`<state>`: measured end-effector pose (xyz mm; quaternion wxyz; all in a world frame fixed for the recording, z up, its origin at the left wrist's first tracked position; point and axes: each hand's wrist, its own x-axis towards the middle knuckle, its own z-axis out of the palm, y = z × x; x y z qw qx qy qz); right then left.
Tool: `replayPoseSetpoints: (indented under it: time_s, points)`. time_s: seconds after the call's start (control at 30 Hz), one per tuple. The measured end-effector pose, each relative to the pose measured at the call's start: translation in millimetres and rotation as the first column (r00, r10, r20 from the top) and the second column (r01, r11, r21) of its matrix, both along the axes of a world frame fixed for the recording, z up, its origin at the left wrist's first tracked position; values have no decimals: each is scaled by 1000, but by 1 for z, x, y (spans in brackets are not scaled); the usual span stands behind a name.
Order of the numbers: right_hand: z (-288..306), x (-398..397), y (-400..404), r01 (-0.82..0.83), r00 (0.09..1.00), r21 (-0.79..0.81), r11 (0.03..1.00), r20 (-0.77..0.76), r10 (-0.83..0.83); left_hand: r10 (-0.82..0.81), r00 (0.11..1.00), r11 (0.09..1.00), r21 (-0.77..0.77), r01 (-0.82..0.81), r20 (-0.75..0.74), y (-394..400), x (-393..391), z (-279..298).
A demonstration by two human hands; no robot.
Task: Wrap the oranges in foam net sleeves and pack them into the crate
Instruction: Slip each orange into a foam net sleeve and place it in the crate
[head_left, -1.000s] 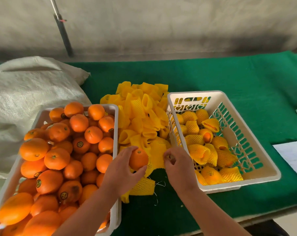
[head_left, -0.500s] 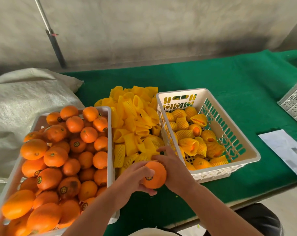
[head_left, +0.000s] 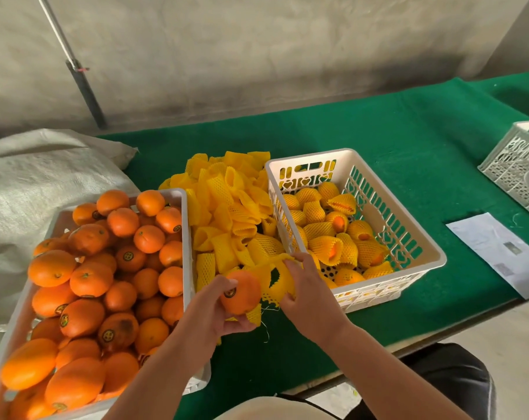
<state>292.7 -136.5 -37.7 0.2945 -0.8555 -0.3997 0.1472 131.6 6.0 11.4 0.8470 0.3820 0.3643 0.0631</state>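
Nearest me, at about six o'clock, my left hand (head_left: 208, 313) has its fingers curled round a bare orange (head_left: 240, 292), gripping it from below and the side with its sticker facing me. Just to its three o'clock, my right hand (head_left: 308, 295) pinches a yellow foam sleeve (head_left: 277, 275), fingers hooked into its mouth and spreading it open beside the fruit; sleeve and orange look to be touching, the fruit not yet inside. I judge the orange firm, fairly weighty and smooth-skinned, so a cupped grip round its middle suits it, while the sleeve is light, soft and stretchy and easily torn, best taken at the rim on both sides. At nine o'clock sits the white bin (head_left: 183, 225) heaped with unwrapped oranges. Beyond my hands, at twelve o'clock, lies the pile of spare sleeves (head_left: 227, 207) on the green worktop (head_left: 378, 131). At one to two o'clock stands the white crate (head_left: 424, 247), holding a layer of wrapped oranges (head_left: 327, 234) with room above them. Farther right lie a sheet of paper (head_left: 500, 253) and another crate's corner (head_left: 518, 165).
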Motion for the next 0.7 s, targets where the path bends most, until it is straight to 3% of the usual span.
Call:
replayPoseSetpoints:
  time_s: [0.23, 0.3, 0.37, 0.5, 0.6, 0.7]
  points:
    - [7, -27, 4, -8, 1000, 26, 1000, -4, 8, 286, 955, 947, -174, -270, 73, -21, 23, 6]
    - [10, -33, 5, -7, 1000, 60, 998, 16, 6, 269, 961, 963, -50, -266, 66, -29, 28, 4]
    - [12, -35, 6, -2, 1000, 85, 996, 22, 0, 191, 981, 961, 208, -182, -26, -36, 30, 2]
    - [17, -30, 6, 7, 1000, 88, 996, 1, -7, 132, 971, 756, 654, 32, -201, -42, 27, -5]
    - [17, -31, 3, -40, 999, 77, 996, 33, 38, 91, 954, 592, 786, 177, -284, -38, 23, -5]
    - [15, -35, 1, -63, 997, 88, 994, 59, 58, 32, 948, 517, 817, 256, -318, -33, 20, -2]
